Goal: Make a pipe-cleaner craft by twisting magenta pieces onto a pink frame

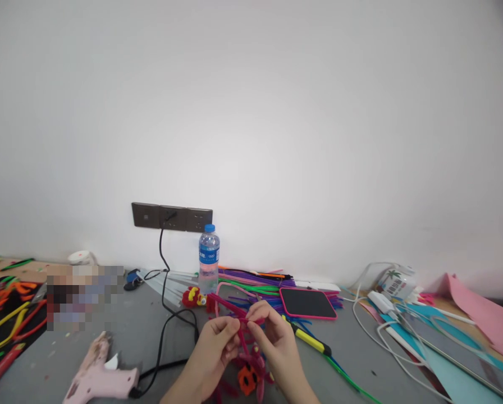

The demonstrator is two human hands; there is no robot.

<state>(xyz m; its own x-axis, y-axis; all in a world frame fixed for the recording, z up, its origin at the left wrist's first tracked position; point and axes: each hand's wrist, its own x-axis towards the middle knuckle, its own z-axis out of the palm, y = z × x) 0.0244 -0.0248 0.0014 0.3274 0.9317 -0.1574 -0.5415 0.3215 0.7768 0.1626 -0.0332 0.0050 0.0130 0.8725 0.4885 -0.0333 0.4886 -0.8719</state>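
Both hands meet over the grey table in the head view. My left hand (215, 348) pinches a magenta pipe cleaner (228, 306) between thumb and forefinger. Close beside it, my right hand (274, 339) is closed on the same fuzzy stem, thumb against the fingers. Parts of the stem stick out up and to the left, and more hangs between the hands. Just below them lies an orange and black fuzzy piece (247, 380) among pink pipe-cleaner shapes, partly covered by my hands. A red and yellow fuzzy figure (193, 296) sits behind my left hand.
A water bottle (209, 258) stands by the wall near bundled pipe cleaners (251, 280). A phone (308, 303) and a yellow cutter (312, 339) lie to the right. At left are a pink glue gun (104, 379), its black cord (163, 314) and scissors (7, 331). White cables (361, 320) loop at right.
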